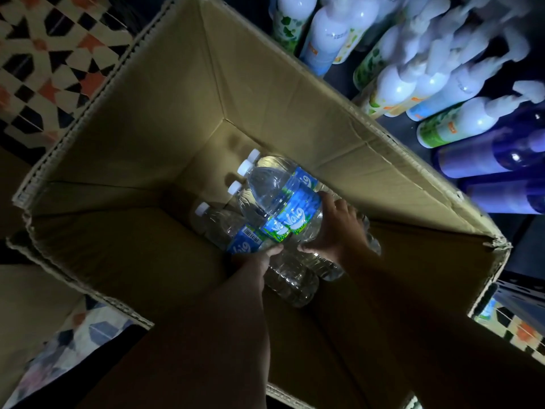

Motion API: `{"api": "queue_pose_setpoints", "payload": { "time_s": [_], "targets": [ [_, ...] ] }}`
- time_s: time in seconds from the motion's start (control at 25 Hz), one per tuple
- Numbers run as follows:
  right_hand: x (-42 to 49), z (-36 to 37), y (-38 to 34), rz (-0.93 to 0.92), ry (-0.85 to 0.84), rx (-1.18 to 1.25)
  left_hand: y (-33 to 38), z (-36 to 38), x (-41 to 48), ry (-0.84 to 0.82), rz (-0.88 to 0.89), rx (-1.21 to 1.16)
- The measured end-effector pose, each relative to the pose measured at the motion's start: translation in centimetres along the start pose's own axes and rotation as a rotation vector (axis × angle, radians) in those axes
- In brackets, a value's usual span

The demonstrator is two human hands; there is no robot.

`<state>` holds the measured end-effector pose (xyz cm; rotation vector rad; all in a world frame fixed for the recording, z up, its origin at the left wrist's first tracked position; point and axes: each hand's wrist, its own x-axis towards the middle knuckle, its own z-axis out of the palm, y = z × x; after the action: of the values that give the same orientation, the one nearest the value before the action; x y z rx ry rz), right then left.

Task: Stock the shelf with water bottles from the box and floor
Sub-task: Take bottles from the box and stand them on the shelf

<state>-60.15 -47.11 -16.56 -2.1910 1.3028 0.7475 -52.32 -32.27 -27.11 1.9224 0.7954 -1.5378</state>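
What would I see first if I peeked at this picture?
A big open cardboard box fills the middle, and at its bottom lie clear water bottles with bright blue labels and white caps. The left hand and the right hand reach in and grip them. At the upper right, white spray bottles crowd together in rows.

4 clear, blue-labelled water bottles (274,199) lie sideways in the open cardboard box (147,113).
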Motion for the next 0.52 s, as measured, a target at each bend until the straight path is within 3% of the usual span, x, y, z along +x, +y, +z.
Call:
{"api": "queue_pose_setpoints", "payload": {
  "time_s": [0.08,0.24,0.32,0.4,0.52],
  "targets": [
    [0.4,-0.2,0.4,-0.002,0.031,0.007,0.0,0.0,0.8,-0.091,0.012,-0.058],
    [0.5,-0.6,0.5,-0.011,0.039,0.027,-3.6,1.1,10.7,-0.08,-0.036,-0.119],
    [0.1,-0.8,0.3,-0.003,0.05,0.038,-2.3,0.3,7.7,-0.112,-0.023,-0.107],
    [-0.8,-1.2,-0.2,0.009,0.055,0.041,1.3,-0.9,-1.2,-0.105,0.024,-0.075],
    [-2.9,-2.4,-0.9,0.025,0.046,0.081,3.0,-1.3,-4.8,-0.132,0.08,-0.106]
  ]
}}
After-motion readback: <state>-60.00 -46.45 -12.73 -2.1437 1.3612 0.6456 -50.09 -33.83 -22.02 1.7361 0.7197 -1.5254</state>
